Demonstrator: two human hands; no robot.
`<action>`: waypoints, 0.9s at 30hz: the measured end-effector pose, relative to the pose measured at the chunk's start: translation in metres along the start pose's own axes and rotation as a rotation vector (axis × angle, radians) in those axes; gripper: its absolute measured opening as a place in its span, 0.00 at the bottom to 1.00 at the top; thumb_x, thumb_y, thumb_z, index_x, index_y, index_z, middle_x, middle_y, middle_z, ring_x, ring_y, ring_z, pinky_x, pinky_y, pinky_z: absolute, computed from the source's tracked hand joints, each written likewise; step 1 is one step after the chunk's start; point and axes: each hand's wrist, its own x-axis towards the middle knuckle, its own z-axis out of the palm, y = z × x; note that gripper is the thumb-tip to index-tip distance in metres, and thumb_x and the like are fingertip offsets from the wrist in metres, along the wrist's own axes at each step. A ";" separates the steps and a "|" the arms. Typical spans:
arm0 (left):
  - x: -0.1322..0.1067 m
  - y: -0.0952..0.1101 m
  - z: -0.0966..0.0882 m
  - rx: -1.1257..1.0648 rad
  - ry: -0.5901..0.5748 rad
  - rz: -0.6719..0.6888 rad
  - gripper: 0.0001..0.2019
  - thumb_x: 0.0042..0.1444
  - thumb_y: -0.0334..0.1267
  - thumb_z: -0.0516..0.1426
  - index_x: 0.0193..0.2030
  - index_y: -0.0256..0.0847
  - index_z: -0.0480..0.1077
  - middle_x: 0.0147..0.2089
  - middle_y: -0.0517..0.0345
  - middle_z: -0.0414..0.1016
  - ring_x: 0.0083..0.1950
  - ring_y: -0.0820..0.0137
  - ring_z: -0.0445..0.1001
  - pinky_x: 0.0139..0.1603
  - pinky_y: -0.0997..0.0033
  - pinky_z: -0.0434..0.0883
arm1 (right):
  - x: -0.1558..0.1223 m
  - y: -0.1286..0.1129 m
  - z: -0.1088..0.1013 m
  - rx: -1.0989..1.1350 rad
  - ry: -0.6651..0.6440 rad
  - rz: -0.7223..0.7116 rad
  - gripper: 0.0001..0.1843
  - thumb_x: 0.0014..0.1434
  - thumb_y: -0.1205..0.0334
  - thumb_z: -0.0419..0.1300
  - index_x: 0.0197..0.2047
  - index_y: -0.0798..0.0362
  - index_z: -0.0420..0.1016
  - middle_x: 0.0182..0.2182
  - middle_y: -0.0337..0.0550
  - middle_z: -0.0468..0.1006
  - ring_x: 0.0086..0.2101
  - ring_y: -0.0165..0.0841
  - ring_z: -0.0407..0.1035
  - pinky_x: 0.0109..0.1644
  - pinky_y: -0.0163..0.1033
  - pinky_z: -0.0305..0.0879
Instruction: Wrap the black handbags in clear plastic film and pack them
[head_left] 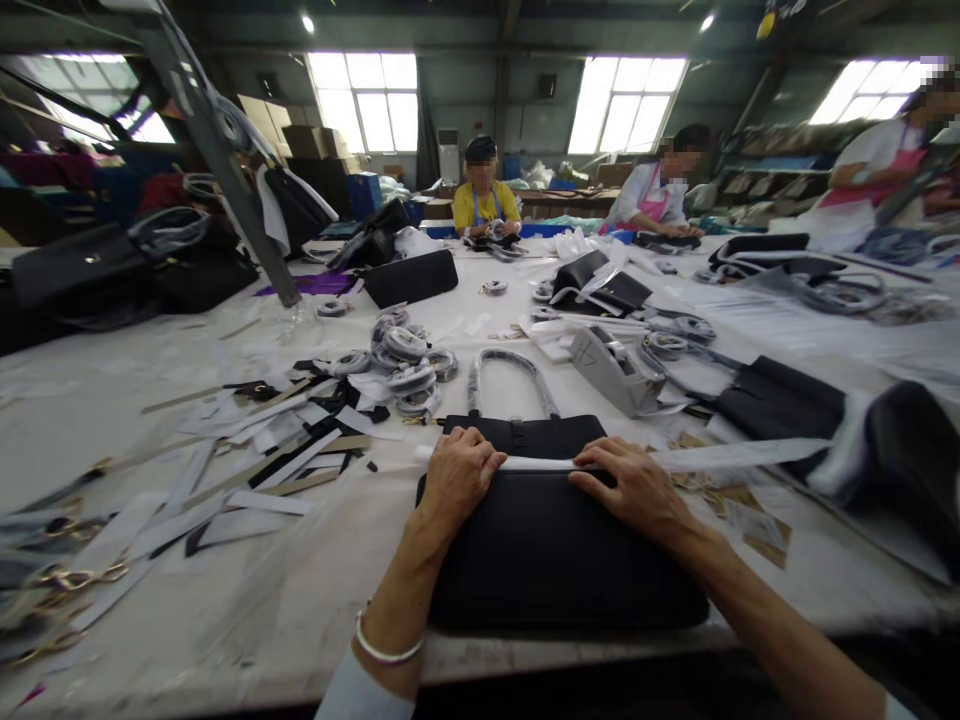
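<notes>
A black handbag [562, 560] lies on the table right in front of me. Its handle [514, 357], wrapped in clear plastic, arches away from me. Across the bag's top edge runs a white strip [536, 464], which looks like foam or soft paper and trails off to the right. My left hand [459, 468] grips the strip near the bag's left side, fingers curled over it. Towards the right side, my right hand [626, 482] pinches the same strip against the bag. The fingertips' undersides are hidden.
Offcut strips [277, 450] and plastic-wrapped coiled straps [409, 360] lie to the left. A grey tape dispenser [615, 370] stands beyond the bag. More black bags [784, 400] lie at right. A metal post [225, 150] rises at left. Several people sit across the table.
</notes>
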 end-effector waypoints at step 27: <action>-0.002 0.011 -0.009 -0.104 -0.272 -0.057 0.24 0.54 0.63 0.57 0.44 0.44 0.70 0.35 0.56 0.79 0.39 0.57 0.78 0.38 0.67 0.66 | -0.012 -0.005 0.009 -0.074 0.000 -0.032 0.18 0.63 0.44 0.55 0.38 0.50 0.75 0.33 0.45 0.78 0.36 0.40 0.71 0.45 0.47 0.64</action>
